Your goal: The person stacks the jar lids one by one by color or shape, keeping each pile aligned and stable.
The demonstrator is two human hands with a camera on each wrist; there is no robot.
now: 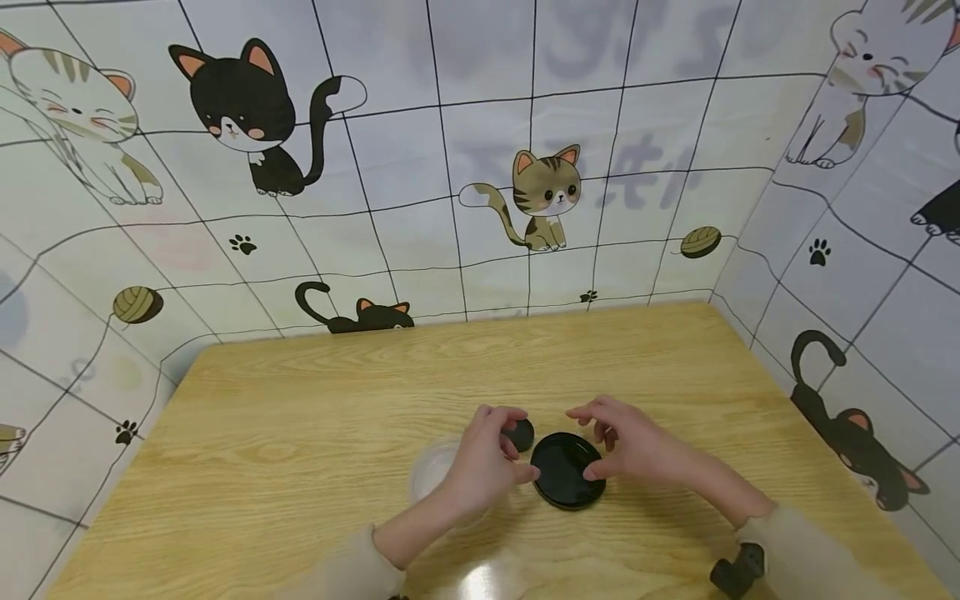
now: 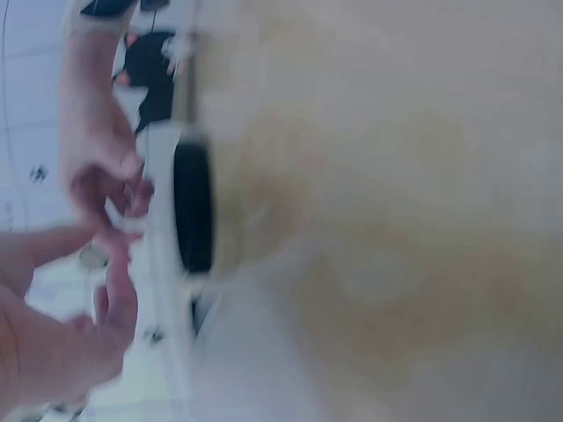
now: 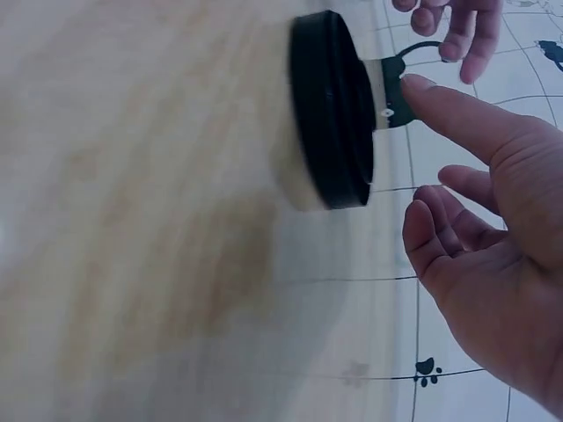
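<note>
A shallow, round black lid or dish (image 1: pixel 567 472) with a raised rim lies on the table between the two hands. My left hand (image 1: pixel 483 458) hovers at its left edge, thumb and fingers apart and bent, with nothing between them. On the other side, my right hand (image 1: pixel 633 442) is held over the right edge, its thumb tip close to the rim and its fingers loosely bent around air. Just past the left fingers sits a smaller dark disc (image 1: pixel 522 435), partly hidden by them. Beneath the left wrist is a clear round container (image 1: pixel 429 475), mostly covered from view by that hand and forearm.
The wooden table (image 1: pixel 315 425) runs back to a wall covering (image 1: pixel 405 167) printed with cats and grid lines, which also rises along the left and right sides. A dark wrist camera (image 1: pixel 738 571) is strapped at the right sleeve.
</note>
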